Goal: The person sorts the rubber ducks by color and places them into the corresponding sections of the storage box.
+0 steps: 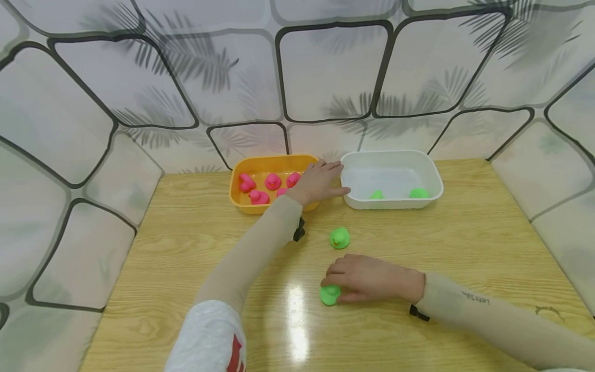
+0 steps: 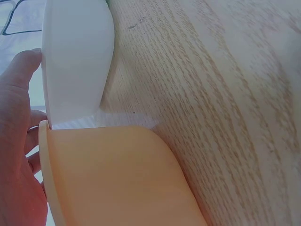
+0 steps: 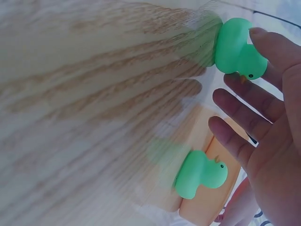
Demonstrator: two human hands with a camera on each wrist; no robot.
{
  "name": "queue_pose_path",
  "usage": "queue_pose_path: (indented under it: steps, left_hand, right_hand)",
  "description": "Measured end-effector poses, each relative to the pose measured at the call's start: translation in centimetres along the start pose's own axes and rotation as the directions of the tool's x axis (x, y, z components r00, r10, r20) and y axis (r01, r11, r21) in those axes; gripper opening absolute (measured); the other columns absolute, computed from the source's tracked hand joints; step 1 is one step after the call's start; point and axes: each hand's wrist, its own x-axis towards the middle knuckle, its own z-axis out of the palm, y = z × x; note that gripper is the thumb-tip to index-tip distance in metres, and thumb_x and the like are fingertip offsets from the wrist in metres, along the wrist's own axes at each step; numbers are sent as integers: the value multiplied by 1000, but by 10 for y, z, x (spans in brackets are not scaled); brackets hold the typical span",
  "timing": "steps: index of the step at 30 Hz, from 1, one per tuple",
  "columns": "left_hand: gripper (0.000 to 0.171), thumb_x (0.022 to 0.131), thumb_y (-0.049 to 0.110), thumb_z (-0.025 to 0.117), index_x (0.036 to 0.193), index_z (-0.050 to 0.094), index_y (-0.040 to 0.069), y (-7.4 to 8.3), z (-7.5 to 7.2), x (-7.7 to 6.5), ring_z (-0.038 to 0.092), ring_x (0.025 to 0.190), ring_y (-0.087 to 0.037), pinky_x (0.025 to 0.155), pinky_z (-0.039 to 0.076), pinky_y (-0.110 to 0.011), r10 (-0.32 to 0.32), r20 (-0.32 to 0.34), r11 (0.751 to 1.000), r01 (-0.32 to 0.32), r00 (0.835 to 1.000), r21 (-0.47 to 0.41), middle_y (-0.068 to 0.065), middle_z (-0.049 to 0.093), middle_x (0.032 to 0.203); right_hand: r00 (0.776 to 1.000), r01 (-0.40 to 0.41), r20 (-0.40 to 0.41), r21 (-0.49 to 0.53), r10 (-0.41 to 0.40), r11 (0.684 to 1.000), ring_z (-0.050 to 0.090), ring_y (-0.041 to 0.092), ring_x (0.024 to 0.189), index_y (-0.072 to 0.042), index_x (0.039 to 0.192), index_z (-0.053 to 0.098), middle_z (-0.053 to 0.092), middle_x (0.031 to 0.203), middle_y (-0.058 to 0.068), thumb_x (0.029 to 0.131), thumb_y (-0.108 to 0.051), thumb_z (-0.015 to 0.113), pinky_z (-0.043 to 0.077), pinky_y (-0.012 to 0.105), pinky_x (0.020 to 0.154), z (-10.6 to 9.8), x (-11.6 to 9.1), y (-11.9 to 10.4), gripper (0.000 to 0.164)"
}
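My right hand (image 1: 367,277) has its thumb and forefinger about a green rubber duck (image 1: 330,295) on the table; its other fingers reach out loosely. Just beyond it, a second green duck (image 1: 340,238) sits untouched on the wood. My left hand (image 1: 318,183) lies across the gap between an orange bin (image 1: 246,207) and a white bin (image 1: 392,205), fingers extended at their neighbouring rims. Pink rubber ducks (image 1: 272,181) lie in the orange bin, partly hidden by the left hand. Green ducks (image 1: 419,193) are inside the white one.
Both bins stand at the back of the wooden table (image 1: 176,248), close to a wall covering (image 1: 334,72) with a stone and leaf pattern. Similar panels rise at the left and right. My left forearm (image 1: 251,253) crosses in front of the orange bin.
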Motion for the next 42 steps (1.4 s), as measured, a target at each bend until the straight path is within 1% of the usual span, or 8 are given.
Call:
queue_pose_path:
  steps: [7, 14, 22, 30, 35, 42]
  left_hand:
    - [80, 101, 66, 51, 162, 38, 15, -1, 0, -1, 35, 148, -30, 120, 31, -50, 7, -6, 1000, -7, 1000, 5, -3, 34, 169]
    - [80, 102, 65, 50, 162, 37, 14, 0, -3, -2, 35, 149, -31, 121, 30, -50, 12, 0, 1000, -12, 1000, 5, -4, 34, 169]
    - [80, 102, 65, 50, 163, 37, 14, 0, -3, -1, 34, 149, -31, 122, 30, -50, 14, 7, 1000, -14, 1000, 7, -4, 34, 169]
    - [80, 102, 65, 50, 163, 36, 15, 0, -4, -2, 34, 150, -30, 122, 29, -51, 7, 12, 1000, -7, 1000, 2, -3, 32, 169]
    - [80, 102, 65, 51, 162, 38, 14, 0, -3, -1, 35, 149, -30, 121, 30, -50, 7, 8, 1000, -7, 1000, 1, -3, 34, 169]
    - [80, 102, 64, 52, 163, 37, 15, 1, -4, -1, 33, 150, -30, 122, 28, -52, -2, 17, 1000, 2, 1000, -12, -3, 33, 169]
  right_hand:
    - [999, -45, 18, 23, 44, 999, 63, 9, 103, -18, 124, 67, 68, 114, -7, 100, -27, 72, 53, 27, 94, 0, -4, 0, 27]
    - [998, -59, -20, 31, 60, 998, 62, 7, 97, -18, 119, 68, 68, 108, -10, 99, -26, 73, 52, 28, 90, -2, -12, 1, 23]
    - [990, -141, -20, 79, 143, 987, 62, 7, 100, -17, 118, 69, 68, 109, -11, 97, -24, 76, 54, 31, 91, -5, -27, 3, 23]
    - [983, -151, -95, 52, 155, 987, 63, 10, 99, -17, 117, 68, 69, 110, -9, 94, -19, 77, 55, 32, 87, -6, -47, 13, 24]
    - [977, -175, -122, 32, 178, 984, 63, 10, 96, -17, 116, 69, 69, 107, -9, 93, -17, 78, 56, 33, 84, -11, -59, 19, 24]
    - [959, -254, -122, 22, 255, 967, 63, 8, 94, -17, 114, 70, 69, 105, -11, 91, -13, 80, 55, 34, 80, -25, -74, 26, 25]
